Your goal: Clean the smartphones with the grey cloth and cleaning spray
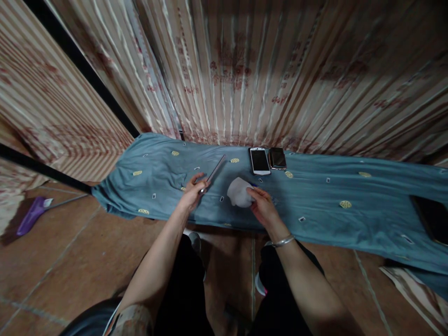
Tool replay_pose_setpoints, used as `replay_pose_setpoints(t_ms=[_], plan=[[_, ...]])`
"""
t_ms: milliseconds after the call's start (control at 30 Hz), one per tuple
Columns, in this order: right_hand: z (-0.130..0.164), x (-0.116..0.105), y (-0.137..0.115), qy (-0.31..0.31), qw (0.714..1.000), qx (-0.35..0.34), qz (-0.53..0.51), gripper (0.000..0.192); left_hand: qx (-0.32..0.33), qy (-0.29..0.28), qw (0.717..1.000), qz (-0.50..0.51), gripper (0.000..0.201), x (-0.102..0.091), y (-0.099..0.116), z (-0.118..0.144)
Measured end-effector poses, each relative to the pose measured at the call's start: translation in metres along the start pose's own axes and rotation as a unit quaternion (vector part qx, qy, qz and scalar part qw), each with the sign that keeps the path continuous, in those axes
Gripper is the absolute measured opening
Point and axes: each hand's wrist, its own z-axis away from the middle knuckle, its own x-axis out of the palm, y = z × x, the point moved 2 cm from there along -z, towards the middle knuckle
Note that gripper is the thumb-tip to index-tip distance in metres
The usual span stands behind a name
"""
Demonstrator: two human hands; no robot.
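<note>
Stacked sheets of striped, red-printed board fill the background, rising behind and to the left of a long table draped in a teal cloth dotted with small yellow and white motifs. Below it lies a reddish-brown tiled floor, where a purple broom head rests at the far left. A dark flat object, too shadowed to identify, sits at the cloth's right end.

A person in dark trousers stands at the table's near edge, both forearms reaching over the cloth. The left hand is closed around one end of a thin, flat phone held edge-on, which angles up and away from the fingers above the cloth. The right hand, a silver bangle on its wrist, pinches a crumpled white cloth against the table, just to the right of the held phone.

Beyond the hands, near the back edge of the table, a white phone and a dark phone lie face up, side by side and just touching.
</note>
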Motion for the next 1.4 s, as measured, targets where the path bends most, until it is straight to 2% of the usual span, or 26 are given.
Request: replay_pose_setpoints(t_ms=[100,167,300,400,567,667,733,833,900,967,1000,1067,1167,1267,1400], plan=[[-0.002,-0.001,-0.004,0.013,0.999,0.007,-0.03,0.035,-0.042,-0.068,0.995,0.06,0.057,0.012,-0.004,0.023],[-0.002,-0.002,-0.007,0.013,0.999,0.012,-0.031,0.034,-0.016,-0.087,0.996,0.033,0.061,0.019,-0.006,0.033],[-0.001,-0.003,-0.016,0.015,0.999,0.018,-0.025,0.04,0.095,-0.074,0.99,-0.08,0.076,0.03,-0.009,0.047],[0.001,-0.002,-0.022,0.002,1.0,0.01,-0.02,0.046,0.161,-0.068,0.966,-0.191,0.08,0.037,-0.011,0.058],[0.005,-0.003,-0.026,-0.012,0.999,-0.01,0.033,0.044,0.213,-0.057,0.92,-0.325,0.083,0.042,-0.01,0.078],[0.005,-0.004,-0.027,-0.014,0.999,-0.004,0.036,0.043,0.212,-0.066,0.918,-0.327,0.088,0.044,-0.009,0.084],[0.005,-0.007,-0.028,-0.017,0.999,0.008,0.033,0.04,0.191,-0.082,0.932,-0.297,0.097,0.044,-0.01,0.083],[0.004,-0.013,-0.029,0.002,0.999,0.017,0.03,0.038,0.143,-0.103,0.967,-0.186,0.101,0.04,-0.014,0.077],[0.003,-0.017,-0.03,0.016,0.999,0.02,0.028,0.039,0.075,-0.107,0.988,-0.082,0.087,0.035,-0.019,0.07],[0.003,-0.019,-0.031,0.011,0.999,0.028,0.027,0.04,-0.033,-0.117,0.993,0.014,0.065,0.03,-0.026,0.066],[0.004,-0.019,-0.032,0.002,0.999,0.035,0.028,0.04,-0.089,-0.135,0.986,0.052,0.06,0.029,-0.03,0.066],[0.006,-0.018,-0.033,-0.016,0.998,0.048,0.029,0.04,-0.183,-0.2,0.956,0.11,0.061,0.03,-0.037,0.071],[0.01,-0.014,-0.034,-0.031,0.997,0.06,0.031,0.039,-0.272,-0.3,0.895,0.19,0.071,0.038,-0.044,0.086],[0.013,-0.011,-0.034,-0.032,0.997,0.06,0.032,0.039,-0.3,-0.342,0.855,0.25,0.077,0.046,-0.043,0.099],[0.009,-0.012,-0.03,-0.021,0.998,0.042,0.032,0.04,-0.283,-0.331,0.862,0.261,0.071,0.052,-0.035,0.103]])
